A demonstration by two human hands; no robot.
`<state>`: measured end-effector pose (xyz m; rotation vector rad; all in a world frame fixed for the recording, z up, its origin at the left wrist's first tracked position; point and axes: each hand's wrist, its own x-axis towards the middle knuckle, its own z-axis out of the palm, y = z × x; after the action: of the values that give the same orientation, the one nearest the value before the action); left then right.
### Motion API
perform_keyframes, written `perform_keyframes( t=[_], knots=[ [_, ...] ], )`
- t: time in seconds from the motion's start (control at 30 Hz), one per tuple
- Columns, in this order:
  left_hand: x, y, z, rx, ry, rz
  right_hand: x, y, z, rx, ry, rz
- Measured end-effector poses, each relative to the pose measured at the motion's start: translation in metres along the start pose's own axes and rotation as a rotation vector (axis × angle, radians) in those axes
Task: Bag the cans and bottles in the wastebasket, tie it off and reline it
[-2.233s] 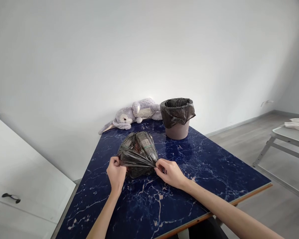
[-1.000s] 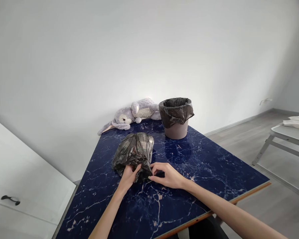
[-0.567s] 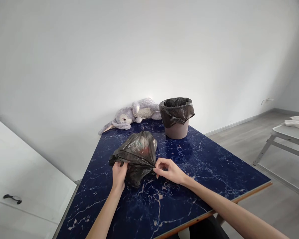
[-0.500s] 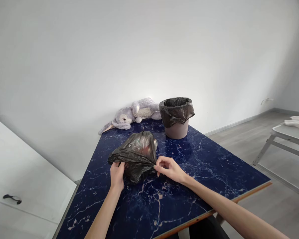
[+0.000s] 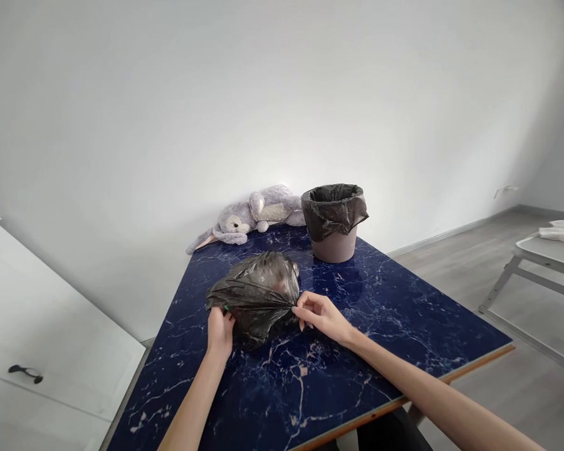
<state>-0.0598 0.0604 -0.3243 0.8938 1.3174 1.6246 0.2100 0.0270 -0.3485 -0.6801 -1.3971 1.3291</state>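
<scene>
A filled black plastic bag (image 5: 258, 294) lies on the dark blue marbled table (image 5: 366, 326), near its middle. My left hand (image 5: 220, 329) grips the bag's edge at its left side, fingers closed on the plastic. My right hand (image 5: 322, 316) pinches the bag's gathered edge at the right side, and the plastic is pulled taut between the two hands. What is inside the bag is hidden.
A small bin lined with a black bag (image 5: 334, 220) stands behind the filled bag. A grey plush toy (image 5: 249, 216) lies at the table's far edge by the wall. A white cabinet (image 5: 37, 351) is at left, a white folding stand (image 5: 540, 257) at right.
Both hands had come together at the bag's near side, then moved apart again, each pulling a piece of the plastic outward. The bag shifted and flattened slightly.
</scene>
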Motion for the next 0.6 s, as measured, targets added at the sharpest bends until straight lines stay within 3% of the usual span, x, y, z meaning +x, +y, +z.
perform_keyframes(
  t=[0.37,0.6],
  knots=[
    [0.024,0.013,-0.023,-0.095,0.294,0.149,0.005,0.008,-0.01,0.042,0.22,0.001],
    [0.03,0.044,-0.041,-0.164,0.321,0.167,0.006,0.004,-0.007,0.047,0.285,0.023]
  ],
)
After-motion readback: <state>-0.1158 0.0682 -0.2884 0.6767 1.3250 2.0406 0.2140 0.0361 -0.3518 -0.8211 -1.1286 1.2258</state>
